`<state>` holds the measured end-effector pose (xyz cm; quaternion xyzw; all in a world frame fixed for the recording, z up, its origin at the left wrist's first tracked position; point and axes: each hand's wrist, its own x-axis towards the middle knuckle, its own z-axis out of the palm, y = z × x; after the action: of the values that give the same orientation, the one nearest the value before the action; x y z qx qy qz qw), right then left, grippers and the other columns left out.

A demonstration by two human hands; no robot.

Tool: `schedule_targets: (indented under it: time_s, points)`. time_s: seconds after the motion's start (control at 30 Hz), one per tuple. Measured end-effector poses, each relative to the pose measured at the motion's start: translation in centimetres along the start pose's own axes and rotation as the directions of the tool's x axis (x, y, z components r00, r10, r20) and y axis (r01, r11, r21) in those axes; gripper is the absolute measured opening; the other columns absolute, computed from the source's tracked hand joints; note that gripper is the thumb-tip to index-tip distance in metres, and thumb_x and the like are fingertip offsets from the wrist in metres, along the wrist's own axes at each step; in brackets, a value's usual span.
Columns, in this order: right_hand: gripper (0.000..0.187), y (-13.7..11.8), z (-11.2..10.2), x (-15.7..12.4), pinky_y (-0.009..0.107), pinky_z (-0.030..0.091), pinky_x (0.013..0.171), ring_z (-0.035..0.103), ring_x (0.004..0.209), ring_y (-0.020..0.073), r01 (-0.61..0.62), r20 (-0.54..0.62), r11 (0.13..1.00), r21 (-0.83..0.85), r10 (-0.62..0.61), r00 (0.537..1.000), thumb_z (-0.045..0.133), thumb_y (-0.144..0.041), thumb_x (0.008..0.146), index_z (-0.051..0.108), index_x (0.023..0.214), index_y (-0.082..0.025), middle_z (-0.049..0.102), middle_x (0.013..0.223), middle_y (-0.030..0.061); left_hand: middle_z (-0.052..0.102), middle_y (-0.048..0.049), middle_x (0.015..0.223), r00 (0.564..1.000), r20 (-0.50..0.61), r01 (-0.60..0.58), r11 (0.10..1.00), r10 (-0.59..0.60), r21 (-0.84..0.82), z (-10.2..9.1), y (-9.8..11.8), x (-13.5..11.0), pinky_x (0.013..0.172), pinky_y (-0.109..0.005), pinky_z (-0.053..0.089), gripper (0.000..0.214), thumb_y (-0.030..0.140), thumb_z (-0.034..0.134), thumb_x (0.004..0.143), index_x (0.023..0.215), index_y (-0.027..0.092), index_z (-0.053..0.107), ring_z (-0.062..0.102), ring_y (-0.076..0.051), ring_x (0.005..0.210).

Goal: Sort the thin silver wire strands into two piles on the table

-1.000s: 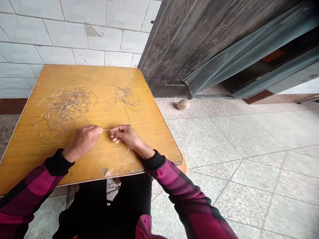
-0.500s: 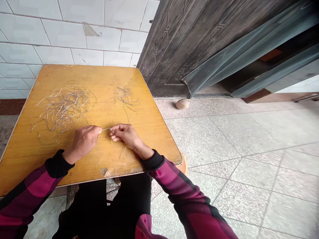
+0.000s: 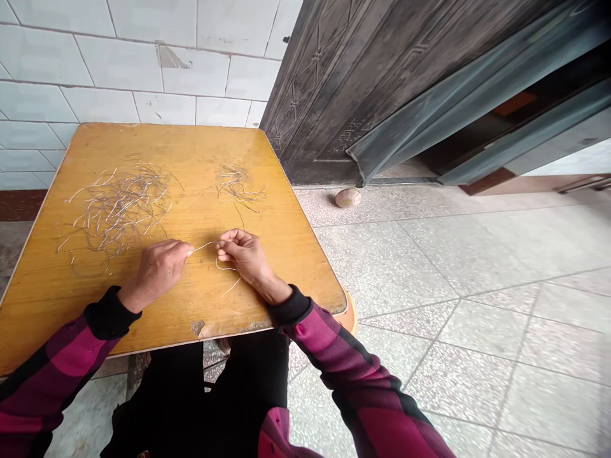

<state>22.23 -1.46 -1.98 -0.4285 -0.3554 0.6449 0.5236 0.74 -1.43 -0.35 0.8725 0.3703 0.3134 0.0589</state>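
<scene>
Left hand (image 3: 157, 270) and right hand (image 3: 245, 257) are both closed, and each one pinches the same thin silver wire (image 3: 205, 245) between the fingers, above the middle of the table (image 3: 200, 299). Compared with the earlier frame, the right hand has moved a little away from the left hand and its fingers are lifted more. So the gap between the hands is wider now, and the part of wire across this gap looks longer, with only a small curve. The left hand has almost not moved. Under the right hand, the free part of the wire now shows a loose loop and its end lies on the wood, near the fingers.

Farther from the hands, two loose heaps of similar wires lie on the table: a bigger heap (image 3: 114, 210) on the left and a smaller heap (image 3: 236, 184) nearer the far edge. They look the same as before. Both arms wear pink and black checked sleeves (image 3: 324, 343) with black cuffs. Behind the table there is a white tile wall (image 3: 119, 63), and on the right a dark metal door (image 3: 334, 95) stands above a speckled tile floor (image 3: 429, 273).
</scene>
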Motion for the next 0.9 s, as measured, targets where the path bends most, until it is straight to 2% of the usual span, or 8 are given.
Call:
schedule_targets:
  time_s: [0.13,0.23,0.3,0.37,0.43,0.53,0.63,0.9]
  points:
    - [0.038,-0.3,-0.7,0.1,0.021,0.053,0.055,0.060,0.054,0.0067,-0.003,0.188,0.989,-0.150,0.031,0.982,0.083,-0.037,0.066,0.067,0.093,-0.016,0.066,0.070,-0.0028,0.065,-0.0021,0.070,1.000,0.003,-0.011,0.999,0.011,-0.034,-0.1,-0.4,0.1,0.065,-0.027,0.047,0.023,0.015,0.043,0.094,0.084,0.018,0.064,0.060,-0.015,0.065]
    - [0.035,-0.2,-1.0,0.1,0.023,0.052,0.055,0.059,0.054,0.0081,0.142,0.274,0.924,-0.355,-0.042,0.961,0.076,-0.038,0.075,0.070,0.100,-0.014,0.064,0.067,-0.0024,0.065,-0.0024,0.070,0.999,0.001,-0.040,0.999,0.040,-0.021,-0.1,-0.4,0.2,0.064,-0.027,0.046,0.024,0.014,0.043,0.094,0.083,0.017,0.064,0.060,-0.015,0.065]
    - [0.028,-0.2,-1.2,-0.1,0.024,0.051,0.057,0.059,0.056,0.0090,0.307,0.310,0.808,-0.503,-0.163,0.937,0.071,-0.036,0.083,0.072,0.099,-0.014,0.066,0.071,0.0006,0.065,-0.0025,0.069,0.998,0.001,-0.069,0.998,0.069,0.000,-0.2,-0.3,0.3,0.063,-0.027,0.046,0.024,0.012,0.043,0.094,0.082,0.017,0.064,0.060,-0.016,0.065]
    - [0.021,-0.4,-1.3,-0.3,0.025,0.050,0.061,0.061,0.063,0.0108,0.469,0.374,0.641,-0.608,-0.289,0.881,0.065,-0.032,0.089,0.074,0.096,-0.015,0.068,0.078,0.0042,0.064,-0.0025,0.068,0.994,0.002,-0.105,0.994,0.105,0.021,-0.3,-0.2,0.3,0.061,-0.027,0.046,0.025,0.010,0.042,0.092,0.082,0.016,0.064,0.060,-0.016,0.063]
    - [0.018,-0.7,-1.4,-0.4,0.026,0.050,0.066,0.063,0.070,0.0131,0.577,0.456,0.503,-0.643,-0.354,0.817,0.061,-0.028,0.092,0.075,0.093,-0.017,0.069,0.082,0.0062,0.065,-0.0025,0.068,0.990,-0.001,-0.144,0.989,0.144,0.043,-0.3,-0.3,0.4,0.060,-0.027,0.045,0.026,0.009,0.041,0.092,0.083,0.016,0.064,0.060,-0.016,0.062]
    - [0.018,-0.9,-1.5,-0.6,0.026,0.049,0.069,0.063,0.075,0.0141,0.635,0.512,0.424,-0.646,-0.377,0.772,0.058,-0.023,0.094,0.073,0.087,-0.016,0.069,0.082,0.0066,0.066,-0.0024,0.068,0.985,-0.002,-0.172,0.983,0.172,0.069,-0.2,-0.4,0.3,0.060,-0.028,0.046,0.025,0.010,0.043,0.092,0.082,0.017,0.065,0.061,-0.016,0.063]
    - [0.019,-0.8,-1.6,-0.5,0.026,0.047,0.069,0.061,0.073,0.0132,0.621,0.494,0.437,-0.651,-0.378,0.783,0.058,-0.023,0.093,0.071,0.082,-0.016,0.067,0.079,0.0052,0.066,-0.0022,0.067,0.984,0.008,-0.180,0.981,0.180,0.076,-0.2,-0.5,0.3,0.059,-0.028,0.046,0.024,0.010,0.044,0.092,0.080,0.017,0.064,0.061,-0.016,0.062]
    - [0.019,-0.7,-1.8,-0.4,0.026,0.045,0.059,0.056,0.057,0.0106,0.423,0.372,0.635,-0.647,-0.222,0.902,0.062,-0.032,0.088,0.069,0.080,-0.016,0.063,0.069,0.0013,0.067,-0.0031,0.069,0.983,0.094,-0.165,0.985,0.159,0.054,-0.6,-0.7,0.1,0.058,-0.027,0.045,0.024,0.009,0.044,0.092,0.080,0.016,0.064,0.061,-0.015,0.063]
